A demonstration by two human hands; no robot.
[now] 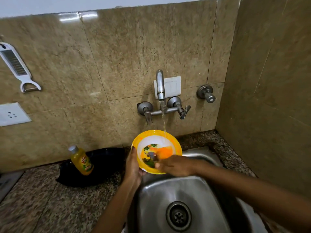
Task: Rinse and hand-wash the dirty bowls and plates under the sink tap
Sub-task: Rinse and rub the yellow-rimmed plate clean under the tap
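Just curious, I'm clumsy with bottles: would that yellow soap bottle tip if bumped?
Probably: the soap bottle is tall, narrow and already leaning. It looks like light plastic, so it would likely slide or topple on the counter rather than break.

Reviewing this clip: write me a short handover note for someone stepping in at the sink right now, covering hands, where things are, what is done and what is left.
Left hand grips the yellow bowl by its left rim, tilted over the sink.
Right hand reaches into the bowl, fingers rubbing the inside; they are blurred, so whether they hold anything is unclear.
Tap is running; the stream lands on the bowl's far inner side.
Dish soap bottle stands on the counter to the left, in front of a dark pan.
Done: bowl wetted and under the water.
Left: finish rubbing and rinsing it. No other bowls or plates are in view.
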